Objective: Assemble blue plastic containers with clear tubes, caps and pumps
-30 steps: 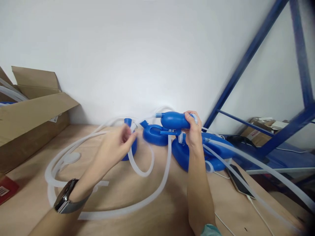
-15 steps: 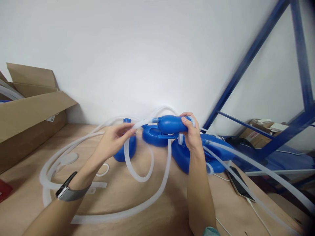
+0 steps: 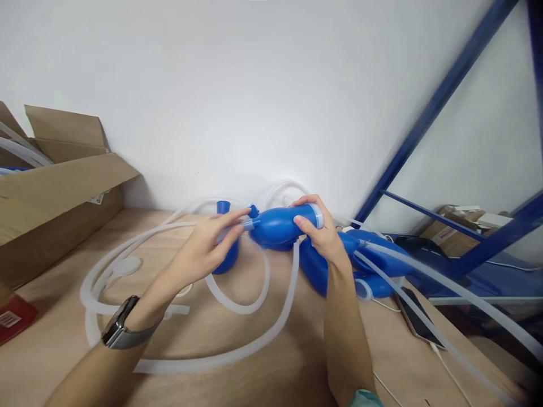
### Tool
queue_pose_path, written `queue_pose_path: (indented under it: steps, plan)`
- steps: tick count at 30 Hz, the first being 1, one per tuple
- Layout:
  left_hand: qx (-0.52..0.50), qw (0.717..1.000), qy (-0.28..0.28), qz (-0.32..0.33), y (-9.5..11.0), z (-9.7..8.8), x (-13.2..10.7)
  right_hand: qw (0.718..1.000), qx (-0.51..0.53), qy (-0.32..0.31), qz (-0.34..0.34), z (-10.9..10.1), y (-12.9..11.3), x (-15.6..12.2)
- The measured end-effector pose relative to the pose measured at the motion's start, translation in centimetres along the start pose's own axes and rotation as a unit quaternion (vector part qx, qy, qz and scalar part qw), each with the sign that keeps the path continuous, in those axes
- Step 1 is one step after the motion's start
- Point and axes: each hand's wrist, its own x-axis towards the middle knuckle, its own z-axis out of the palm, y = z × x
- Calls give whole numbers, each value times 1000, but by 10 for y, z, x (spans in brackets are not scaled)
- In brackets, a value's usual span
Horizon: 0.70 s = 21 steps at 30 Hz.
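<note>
My right hand (image 3: 320, 229) is wrapped round the right end of a blue plastic bulb-shaped bottle (image 3: 275, 223), held sideways with a pale ring at its right end. The thumb lies across the front. At the bottle's narrow left end, my left hand (image 3: 214, 240) pinches the end of a translucent white tube (image 3: 248, 224), its fingers at the clear joint. That tube loops down below the hands. Behind my left fingers stands another blue bottle (image 3: 227, 260) with a flared top, partly hidden. More blue bottles (image 3: 316, 268) lie beside and behind my right forearm.
Long white tubing (image 3: 220, 362) curls over the wooden table (image 3: 203, 393). An open cardboard box (image 3: 72, 181) stands at the left, near a red box (image 3: 14, 319). At the right are a phone (image 3: 418, 316) with a cable and a blue metal frame (image 3: 424, 130).
My left hand has moved right, its fingertips now at the joint by the bottle's narrow end. The bottle and my right hand have shifted slightly left, and the view has turned a little.
</note>
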Motion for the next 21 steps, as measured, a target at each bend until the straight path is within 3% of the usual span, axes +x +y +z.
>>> queue_pose_path:
  steps: [3, 7, 9, 11, 14, 15, 16, 18, 21]
  plan:
    - [12, 1000, -3, 16, 5, -5, -4, 1000, 19, -13, -22, 5, 3, -2]
    - [1, 999, -22, -26, 8, -6, -2, 998, 51, -35, -17, 16, 9, -1]
    - [4, 999, -14, -36, 9, -4, 0, 999, 45, -13, -9, 24, 11, 1]
    - [27, 998, 53, -32, 12, -3, 0, 998, 42, 40, 0, 31, 14, 3]
    - [88, 975, 203, -13, 19, -4, -6, 993, 58, 102, 25, 35, 19, 7]
    - [98, 971, 219, -18, 22, -5, -9, 991, 65, 116, 33, 35, 20, 8]
    - [96, 973, 205, -37, 23, -5, -11, 988, 71, 128, 41, 35, 21, 9]
    - [40, 987, 107, -115, 22, -3, -13, 983, 95, 149, 54, 33, 21, 10]
    - [-140, 963, -17, -229, 10, 6, -8, 980, 119, 143, 66, 31, 18, 9]
